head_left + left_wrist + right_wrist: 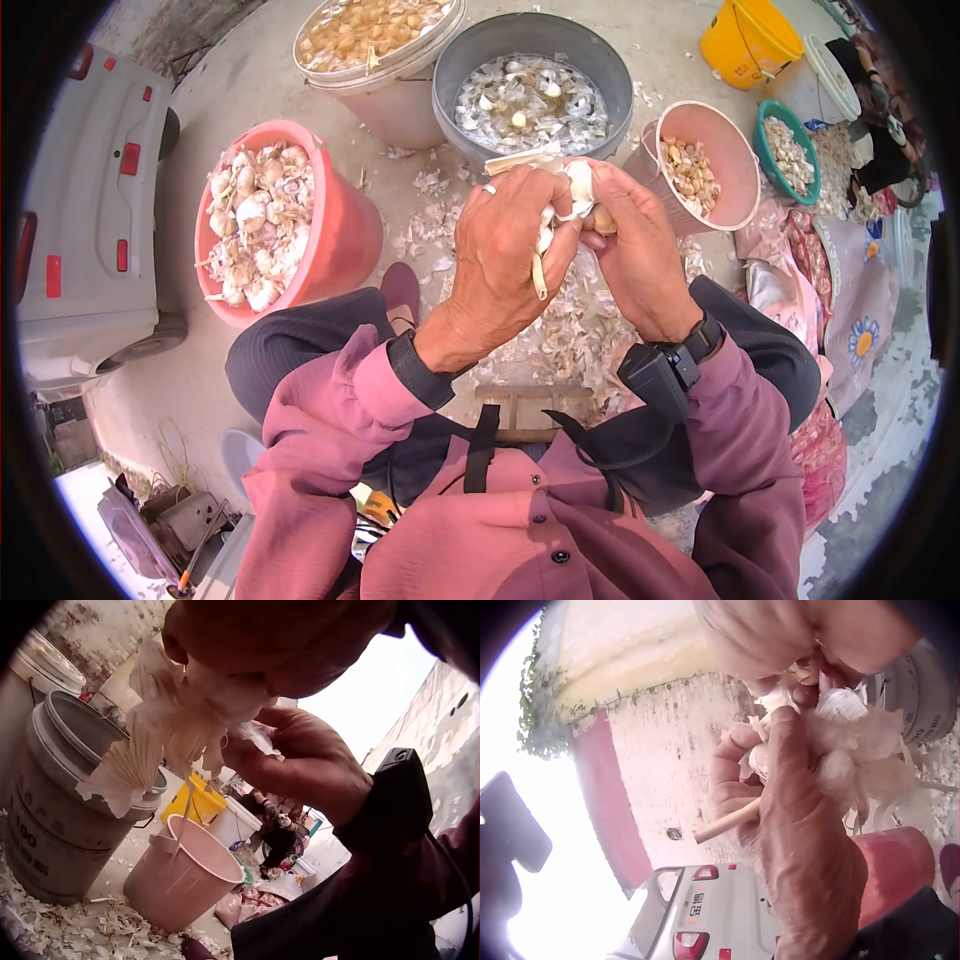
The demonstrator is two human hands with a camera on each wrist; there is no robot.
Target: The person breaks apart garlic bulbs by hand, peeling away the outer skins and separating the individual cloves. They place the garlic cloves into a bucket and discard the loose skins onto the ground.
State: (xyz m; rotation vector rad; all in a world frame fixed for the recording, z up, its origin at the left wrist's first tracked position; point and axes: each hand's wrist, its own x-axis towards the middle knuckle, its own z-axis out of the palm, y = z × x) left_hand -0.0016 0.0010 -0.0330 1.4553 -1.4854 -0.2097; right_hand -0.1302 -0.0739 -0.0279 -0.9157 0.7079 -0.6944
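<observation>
My left hand grips a partly peeled garlic bulb, its fingers curled round it. The bulb's dry stem sticks out past the left fingers in the right wrist view. Loose papery skins hang below the left hand in the left wrist view. Against the bulb, my right hand pinches with thumb and fingers. A tan garlic clove shows at the right fingertips, partly hidden by them.
A red tub of whole bulbs stands at left. Ahead are a grey basin of cloves and skins in liquid and a lidless white bucket. A pink bucket of cloves stands at right. Skins litter the ground.
</observation>
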